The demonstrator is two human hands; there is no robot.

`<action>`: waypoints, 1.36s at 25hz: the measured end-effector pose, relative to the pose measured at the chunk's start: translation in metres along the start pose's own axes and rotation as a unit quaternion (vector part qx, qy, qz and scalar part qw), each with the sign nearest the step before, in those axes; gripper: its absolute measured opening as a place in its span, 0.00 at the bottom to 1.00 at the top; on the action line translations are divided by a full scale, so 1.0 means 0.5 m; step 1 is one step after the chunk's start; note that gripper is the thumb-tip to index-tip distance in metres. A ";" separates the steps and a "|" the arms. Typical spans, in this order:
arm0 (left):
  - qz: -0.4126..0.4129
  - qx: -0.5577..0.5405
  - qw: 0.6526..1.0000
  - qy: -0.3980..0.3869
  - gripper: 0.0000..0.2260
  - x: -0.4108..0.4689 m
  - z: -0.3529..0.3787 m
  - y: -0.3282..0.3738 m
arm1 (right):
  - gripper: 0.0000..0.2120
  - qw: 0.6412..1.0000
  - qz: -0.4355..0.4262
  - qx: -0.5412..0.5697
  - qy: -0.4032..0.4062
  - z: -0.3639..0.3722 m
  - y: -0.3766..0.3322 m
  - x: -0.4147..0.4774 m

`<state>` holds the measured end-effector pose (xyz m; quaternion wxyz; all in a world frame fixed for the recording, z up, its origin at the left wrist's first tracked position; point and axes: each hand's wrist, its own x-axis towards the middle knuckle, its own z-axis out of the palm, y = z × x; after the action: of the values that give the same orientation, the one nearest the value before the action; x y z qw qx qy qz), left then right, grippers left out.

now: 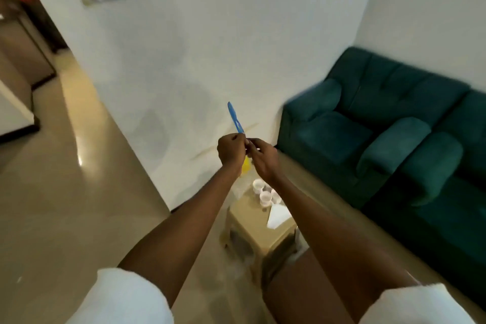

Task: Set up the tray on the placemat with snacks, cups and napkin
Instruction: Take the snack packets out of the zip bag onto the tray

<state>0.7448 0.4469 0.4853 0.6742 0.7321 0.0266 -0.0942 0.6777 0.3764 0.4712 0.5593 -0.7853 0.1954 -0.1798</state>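
Both arms are stretched out ahead, hands meeting in mid-air above the small beige table [259, 221]. The left hand [231, 148] is curled shut around a blue plastic utensil [234, 116], whose long end pokes up and away past the knuckles, tilted slightly left. Below that fist a bit of something yellow [246, 163] peeks out; what it is, the blur won't say. The right hand [264, 159] comes in fingertip to fingertip with the left, fingers pinched together at the meeting point, but whether they actually grip the utensil or something tiny beside it cannot be told. Down below, well apart from the hands, the table carries three white cups [265, 193] clustered at its far end, touching or nearly so, and a white napkin [278, 216] lying flat toward the right edge, one corner reaching the rim. Something clear and crinkly sits at the table's far left corner, too smeared to name. The white wall [184, 47] stands just behind the table, the teal sofa [381, 126] close on the right, and open tan floor [65, 192] spreads wide to the left. The person's bare knee sits just beside the table's near corner, white sleeves at the frame's bottom.
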 end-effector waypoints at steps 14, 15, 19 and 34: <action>0.139 -0.026 0.946 -0.292 0.11 -0.511 0.324 0.281 | 0.11 0.951 -0.041 -0.017 0.306 -0.568 -0.171 -0.296; 0.147 -0.020 0.939 -0.311 0.10 -0.569 0.347 0.279 | 0.11 0.944 -0.033 -0.016 0.327 -0.613 -0.164 -0.342; 0.168 0.002 0.914 -0.370 0.09 -0.788 0.423 0.255 | 0.10 0.923 0.006 -0.023 0.385 -0.769 -0.150 -0.528; 0.128 0.186 0.781 -0.583 0.07 -1.310 0.610 0.061 | 0.10 0.857 0.170 -0.150 0.463 -1.060 0.039 -1.025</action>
<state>0.0765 0.1995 0.6066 0.4175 0.6454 -0.4837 -0.4186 -0.0303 0.2024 0.5840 0.3020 -0.6402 0.5870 -0.3928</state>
